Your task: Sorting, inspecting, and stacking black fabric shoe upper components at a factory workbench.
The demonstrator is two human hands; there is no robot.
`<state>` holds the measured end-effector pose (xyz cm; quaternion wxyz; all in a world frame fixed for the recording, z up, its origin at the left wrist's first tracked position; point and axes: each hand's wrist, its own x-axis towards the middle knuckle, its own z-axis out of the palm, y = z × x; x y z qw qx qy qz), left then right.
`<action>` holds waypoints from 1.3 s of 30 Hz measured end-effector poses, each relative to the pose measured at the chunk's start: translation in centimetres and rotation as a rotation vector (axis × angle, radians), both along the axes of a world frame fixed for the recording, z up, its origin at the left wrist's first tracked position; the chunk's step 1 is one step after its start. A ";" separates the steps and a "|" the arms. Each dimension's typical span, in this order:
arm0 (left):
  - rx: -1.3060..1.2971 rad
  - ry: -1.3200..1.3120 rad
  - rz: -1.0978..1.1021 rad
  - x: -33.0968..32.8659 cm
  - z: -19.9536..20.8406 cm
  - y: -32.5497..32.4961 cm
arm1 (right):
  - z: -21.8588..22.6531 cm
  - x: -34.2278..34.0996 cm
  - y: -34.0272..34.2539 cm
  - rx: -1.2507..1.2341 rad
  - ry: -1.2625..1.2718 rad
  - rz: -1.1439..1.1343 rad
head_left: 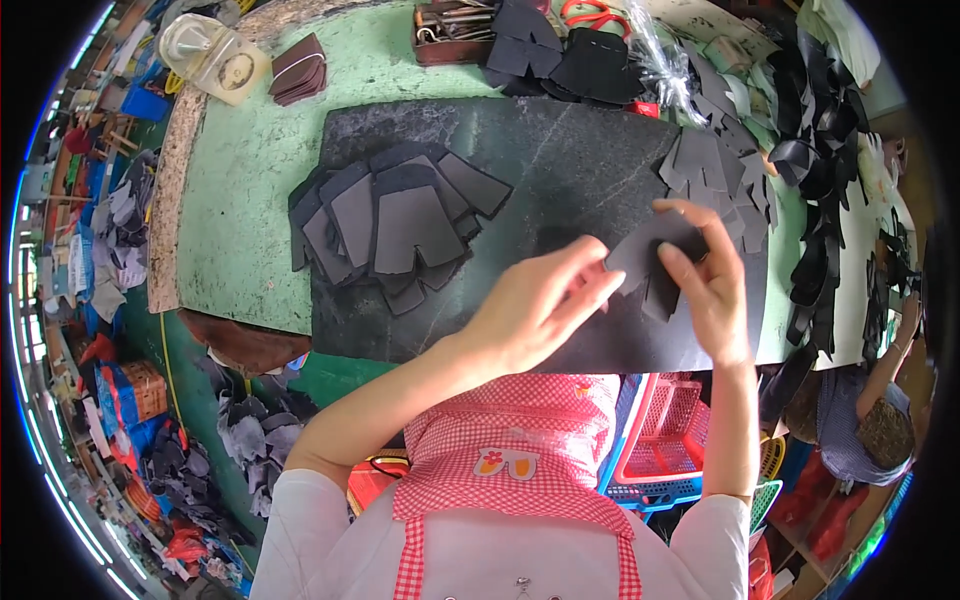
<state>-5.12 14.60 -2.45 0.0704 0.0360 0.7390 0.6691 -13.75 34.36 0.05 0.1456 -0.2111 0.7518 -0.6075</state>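
Note:
Over the right half of the dark slab, my right hand (708,285) grips a dark grey cut piece (645,245) of thin sheet material between thumb and fingers. My left hand (550,300) is closed in a pinch at the left edge of that same piece; its fingertips partly hide the edge. To the left lies a fanned pile of similar grey pieces (415,230), some with a notch in the lower edge. Beyond my right hand, more grey pieces (700,165) overlap at the slab's right end.
The dark slab (500,140) rests on a green worktable (240,200). Along the back stand a clear container (215,60), brown pieces (300,70), a tool box (452,30), black pieces (595,65) and red-handled scissors (597,14). Black strips (815,200) hang at right; another person (870,420) is beyond.

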 end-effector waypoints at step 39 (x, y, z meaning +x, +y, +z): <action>0.193 0.101 0.089 1.2 -2.2 -1.7 | -2.0 -2.6 -0.9 0.246 0.286 -0.269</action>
